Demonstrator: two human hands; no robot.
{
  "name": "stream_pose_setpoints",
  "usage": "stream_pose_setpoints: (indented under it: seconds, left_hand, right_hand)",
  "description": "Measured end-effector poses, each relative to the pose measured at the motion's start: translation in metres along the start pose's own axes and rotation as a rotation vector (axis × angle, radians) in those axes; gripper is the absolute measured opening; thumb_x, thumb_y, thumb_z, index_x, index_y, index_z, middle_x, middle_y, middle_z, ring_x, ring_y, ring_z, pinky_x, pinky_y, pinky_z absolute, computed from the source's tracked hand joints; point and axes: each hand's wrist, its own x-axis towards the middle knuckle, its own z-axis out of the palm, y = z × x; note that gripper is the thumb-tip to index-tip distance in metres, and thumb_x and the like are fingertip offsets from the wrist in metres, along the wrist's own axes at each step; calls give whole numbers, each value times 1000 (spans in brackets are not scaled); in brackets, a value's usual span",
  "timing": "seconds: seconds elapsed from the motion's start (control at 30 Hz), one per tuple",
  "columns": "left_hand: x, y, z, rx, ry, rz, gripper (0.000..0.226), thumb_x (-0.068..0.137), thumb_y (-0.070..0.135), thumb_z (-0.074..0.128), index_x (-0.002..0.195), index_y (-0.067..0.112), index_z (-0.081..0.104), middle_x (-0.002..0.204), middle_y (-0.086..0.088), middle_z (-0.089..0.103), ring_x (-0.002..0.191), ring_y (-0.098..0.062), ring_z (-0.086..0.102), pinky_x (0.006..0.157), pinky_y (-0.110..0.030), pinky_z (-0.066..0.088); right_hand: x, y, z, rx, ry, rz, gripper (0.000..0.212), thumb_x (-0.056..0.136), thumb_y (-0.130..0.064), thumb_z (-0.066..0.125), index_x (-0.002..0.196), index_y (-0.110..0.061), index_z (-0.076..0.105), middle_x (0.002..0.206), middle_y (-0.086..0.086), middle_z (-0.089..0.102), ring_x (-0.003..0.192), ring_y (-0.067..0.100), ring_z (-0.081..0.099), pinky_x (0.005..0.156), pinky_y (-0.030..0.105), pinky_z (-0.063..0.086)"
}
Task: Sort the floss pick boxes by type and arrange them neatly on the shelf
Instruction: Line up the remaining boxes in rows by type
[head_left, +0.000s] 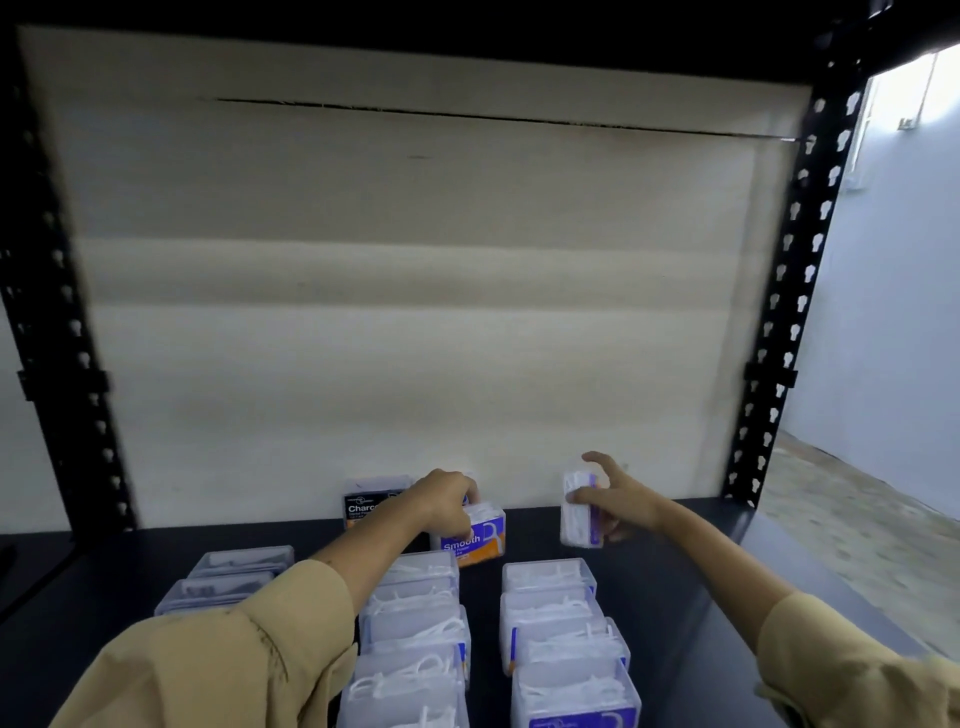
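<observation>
In the head view, clear floss pick boxes are seen ranged on the black shelf. A middle column and a right column are both filled with white picks, and to the left lies a short row of two boxes in which dark picks are packed. At the back, a black-labelled Charcoal box is stood upright near the beige back board and is partly hidden by the left forearm. Just beside it, a purple-and-orange Smooth box is stood at the head of the middle column. It is grasped from above by the left hand, whose fingers are curled over its top. A raised box of white picks is held on end by the right hand near the rear of the shelf, with the thumb pressed across its front and the fingers spread behind. Whether it touches the shelf cannot be told. Tan sleeves are worn. The bay is framed by black perforated uprights, and a pale wall is seen to the right.
</observation>
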Motion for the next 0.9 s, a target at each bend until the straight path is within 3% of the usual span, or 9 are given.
stream_pose_setpoints:
  seconds: [0.07,0.2,0.37,0.57,0.67,0.73,0.83,0.9]
  left_hand:
    - [0,0,0,-3,-2,-5,55,80,19,72,130,14,52,133,-8,55,115,-21,57,88,-31,52]
    - [-1,1,1,-4,-7,-10,56,80,19,72,131,15,50,134,-8,54,116,-21,58,88,-30,53]
    - [0,-1,1,8,-4,-7,56,80,22,73,131,16,51,133,-7,55,115,-21,57,89,-31,52]
    - [-2,-8,-4,153,35,-61,54,79,46,69,128,31,54,130,1,59,113,-19,58,89,-34,48]
    - [0,-5,-3,101,30,-52,52,81,42,69,129,25,57,130,-2,59,112,-20,58,90,-33,48]
    - [2,2,-2,36,16,-38,50,84,35,68,130,19,57,130,-6,59,110,-21,59,84,-30,48]
    - [6,13,0,-68,-17,-32,49,88,24,64,135,17,52,129,-11,57,89,-22,60,61,-23,48]
    - [9,18,0,-114,-42,-33,49,90,16,59,137,19,50,129,-13,56,84,-23,58,58,-22,50]
  right_hand:
    - [-5,5,-1,122,7,21,42,88,-35,56,123,-37,33,84,9,63,61,19,64,58,29,55]
    - [-11,14,1,195,-6,58,34,90,-42,53,117,-22,45,89,11,68,64,19,67,58,28,55]
    - [-9,24,3,100,138,146,28,93,-40,50,86,-13,54,77,6,61,69,19,58,58,30,49]
    - [-12,28,5,96,137,156,27,93,-34,53,81,-9,55,73,9,65,59,18,60,52,27,50]
    - [-16,21,13,94,84,128,28,90,-34,57,84,-7,59,72,10,69,57,18,64,51,26,53]
    - [-17,15,21,85,50,107,29,89,-35,59,82,-7,59,65,8,68,53,16,64,51,26,54]
    - [-18,8,29,70,26,94,30,88,-35,60,77,-8,60,65,8,68,53,17,64,55,26,56]
    - [-19,4,31,60,17,88,29,88,-36,61,76,-9,61,60,4,67,52,15,63,53,26,55]
